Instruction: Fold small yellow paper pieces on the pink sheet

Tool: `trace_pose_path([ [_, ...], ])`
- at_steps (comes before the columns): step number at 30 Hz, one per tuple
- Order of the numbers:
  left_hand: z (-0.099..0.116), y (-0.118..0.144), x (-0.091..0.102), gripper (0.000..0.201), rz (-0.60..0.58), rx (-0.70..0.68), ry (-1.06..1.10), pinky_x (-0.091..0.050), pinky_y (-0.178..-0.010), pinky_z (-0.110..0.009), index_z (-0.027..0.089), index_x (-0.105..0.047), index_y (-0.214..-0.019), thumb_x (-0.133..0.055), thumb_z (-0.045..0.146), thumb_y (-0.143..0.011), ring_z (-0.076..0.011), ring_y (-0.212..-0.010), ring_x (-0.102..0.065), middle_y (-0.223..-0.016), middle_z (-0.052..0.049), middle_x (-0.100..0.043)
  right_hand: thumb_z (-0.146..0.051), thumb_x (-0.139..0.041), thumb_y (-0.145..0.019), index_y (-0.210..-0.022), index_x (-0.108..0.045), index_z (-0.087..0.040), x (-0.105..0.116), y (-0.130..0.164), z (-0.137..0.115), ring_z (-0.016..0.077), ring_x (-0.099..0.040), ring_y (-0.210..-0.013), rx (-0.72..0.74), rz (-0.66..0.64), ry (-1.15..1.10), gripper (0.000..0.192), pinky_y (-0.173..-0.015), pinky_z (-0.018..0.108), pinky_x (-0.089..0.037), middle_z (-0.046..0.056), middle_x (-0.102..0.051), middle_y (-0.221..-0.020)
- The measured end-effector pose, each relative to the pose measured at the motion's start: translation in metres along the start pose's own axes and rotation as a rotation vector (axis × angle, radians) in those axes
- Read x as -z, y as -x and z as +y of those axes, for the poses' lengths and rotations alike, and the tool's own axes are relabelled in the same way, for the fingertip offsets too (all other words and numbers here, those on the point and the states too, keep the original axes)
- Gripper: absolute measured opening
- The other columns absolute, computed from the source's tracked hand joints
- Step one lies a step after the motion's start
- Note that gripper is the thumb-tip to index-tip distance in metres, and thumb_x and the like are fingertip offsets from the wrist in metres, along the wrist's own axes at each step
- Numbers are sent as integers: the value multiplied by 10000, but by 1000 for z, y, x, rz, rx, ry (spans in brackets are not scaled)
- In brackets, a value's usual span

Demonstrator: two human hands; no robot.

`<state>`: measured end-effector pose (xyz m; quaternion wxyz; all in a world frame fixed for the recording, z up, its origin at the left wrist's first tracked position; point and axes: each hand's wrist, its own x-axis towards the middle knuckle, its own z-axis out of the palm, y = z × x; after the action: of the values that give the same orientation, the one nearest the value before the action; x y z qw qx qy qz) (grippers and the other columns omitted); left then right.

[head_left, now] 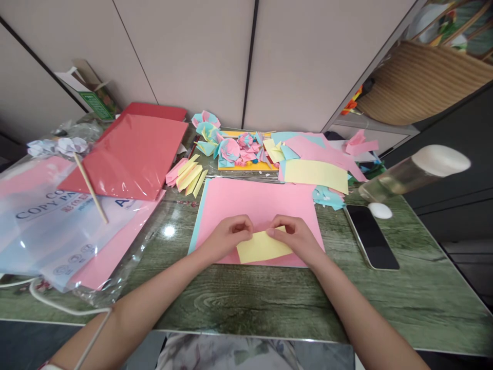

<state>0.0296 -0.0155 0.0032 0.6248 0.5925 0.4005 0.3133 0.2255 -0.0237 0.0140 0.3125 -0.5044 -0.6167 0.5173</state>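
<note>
A small yellow piece of paper (pixel 264 248) is held by its upper edge between my two hands. My left hand (pixel 231 236) pinches it near the top left corner with thumb and curled fingers. On the other side my right hand (pixel 295 234) grips the top right part, its thumb lying over the paper. Both hands are over a pink sheet (pixel 227 205), which lies on the table with a blue sheet's edge showing at its left. Behind them are folded yellow and pink paper strips (pixel 188 174) and a cluster of folded paper flowers (pixel 239 146).
At the left lie red sheets (pixel 142 149), a plastic copy-paper bag (pixel 77 221) and a wooden stick (pixel 90 187). A phone (pixel 372 236), a white lid-topped bottle (pixel 416 172) and a white oval object (pixel 380 210) occupy the right. Yellow and pink paper pieces (pixel 316 173) lie behind.
</note>
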Motion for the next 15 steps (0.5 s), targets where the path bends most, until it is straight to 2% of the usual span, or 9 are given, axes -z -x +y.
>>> trace_pose_path([
  [7,5,-3,19,32,-29,2,23,-395,-622,-244,169,-525,-649,-523,163,-680,-121,-621,-517,-618,33,-537,-364,-633,-718,-681,-603,-192,20,-1,4,121,-484,-634,-16,77,-51,178,-571,248,-345,-13,-558,-672],
  [12,5,-4,34,65,88,-14,54,-430,-624,-259,176,-510,-700,-515,228,-739,-130,-610,-560,-629,13,-586,-344,-603,-742,-691,-569,-202,29,-3,8,112,-472,-609,-11,175,-66,155,-576,246,-346,-24,-549,-681],
  [15,4,-5,29,144,126,-28,56,-446,-665,-268,184,-531,-820,-520,322,-781,-139,-682,-585,-728,0,-611,-342,-591,-750,-698,-571,-199,22,-3,6,121,-485,-653,8,160,-40,154,-603,247,-355,-14,-556,-711],
])
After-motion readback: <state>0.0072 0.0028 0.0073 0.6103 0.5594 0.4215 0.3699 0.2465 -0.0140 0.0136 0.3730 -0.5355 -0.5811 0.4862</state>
